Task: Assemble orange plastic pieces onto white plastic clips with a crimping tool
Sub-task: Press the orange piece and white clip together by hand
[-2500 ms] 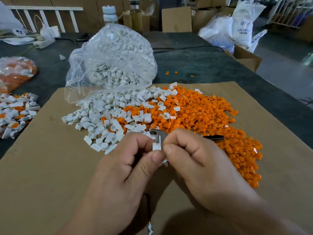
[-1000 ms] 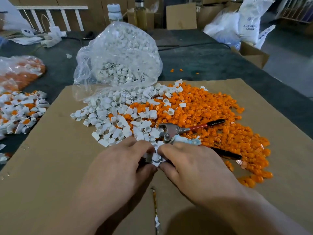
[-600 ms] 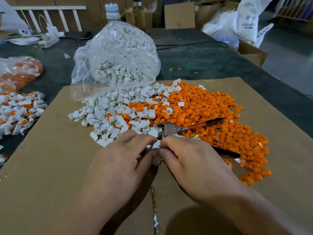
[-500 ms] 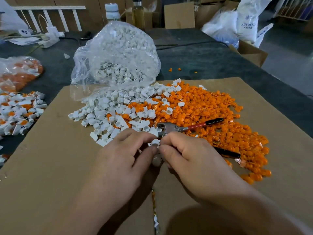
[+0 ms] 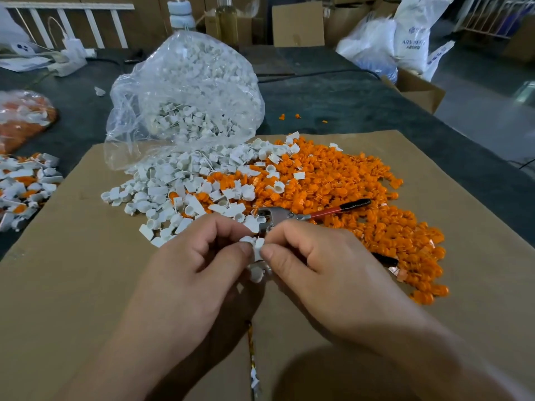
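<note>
Together, fingers of left hand [image 5: 197, 273] and right hand [image 5: 324, 270] pinch a white clip [image 5: 256, 246] between them.

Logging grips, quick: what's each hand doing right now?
Left hand: closed, pinching white clips.
Right hand: closed, pinching the same white clips.

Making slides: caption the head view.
Left hand, right hand pinch white plastic clips; red-handled crimping tool rests on orange plastic pieces.
</note>
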The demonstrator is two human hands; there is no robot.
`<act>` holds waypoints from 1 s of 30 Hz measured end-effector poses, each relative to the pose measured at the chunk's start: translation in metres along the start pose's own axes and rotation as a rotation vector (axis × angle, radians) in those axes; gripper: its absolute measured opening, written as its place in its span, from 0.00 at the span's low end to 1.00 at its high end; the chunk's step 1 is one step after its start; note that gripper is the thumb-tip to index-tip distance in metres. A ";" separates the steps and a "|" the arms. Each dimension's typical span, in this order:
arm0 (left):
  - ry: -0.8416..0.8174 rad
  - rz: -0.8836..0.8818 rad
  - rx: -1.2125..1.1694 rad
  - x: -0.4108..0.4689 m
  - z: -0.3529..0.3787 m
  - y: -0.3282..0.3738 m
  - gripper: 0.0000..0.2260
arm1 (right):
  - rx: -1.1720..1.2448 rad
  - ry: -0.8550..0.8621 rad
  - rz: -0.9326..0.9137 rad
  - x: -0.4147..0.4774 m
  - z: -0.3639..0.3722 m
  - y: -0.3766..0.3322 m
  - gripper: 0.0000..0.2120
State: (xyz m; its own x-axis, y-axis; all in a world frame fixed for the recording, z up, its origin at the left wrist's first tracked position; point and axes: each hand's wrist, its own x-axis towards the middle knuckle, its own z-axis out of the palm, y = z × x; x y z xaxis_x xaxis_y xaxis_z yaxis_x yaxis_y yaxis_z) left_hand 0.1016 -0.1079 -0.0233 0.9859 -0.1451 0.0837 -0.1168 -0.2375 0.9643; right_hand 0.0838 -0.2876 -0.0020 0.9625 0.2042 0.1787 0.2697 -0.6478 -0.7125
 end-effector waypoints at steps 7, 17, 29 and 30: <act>-0.020 -0.040 -0.057 0.000 0.003 0.012 0.05 | -0.203 0.174 -0.027 -0.002 -0.018 0.010 0.05; 0.049 -0.039 0.026 0.007 -0.002 -0.001 0.06 | -0.594 -0.052 -0.074 -0.005 -0.009 0.007 0.09; 0.012 0.014 0.163 0.003 0.000 0.003 0.04 | -0.527 0.228 0.111 -0.003 -0.036 0.005 0.12; 0.009 0.014 0.156 0.003 0.000 0.003 0.04 | -0.558 0.258 0.128 -0.005 -0.042 0.004 0.14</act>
State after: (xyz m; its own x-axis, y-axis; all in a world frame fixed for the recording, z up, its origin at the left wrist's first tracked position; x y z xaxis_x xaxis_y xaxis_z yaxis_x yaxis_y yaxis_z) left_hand 0.1039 -0.1089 -0.0203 0.9850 -0.1409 0.1001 -0.1473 -0.3818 0.9124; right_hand 0.0810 -0.3215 0.0226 0.9454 -0.0389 0.3236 0.0599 -0.9551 -0.2901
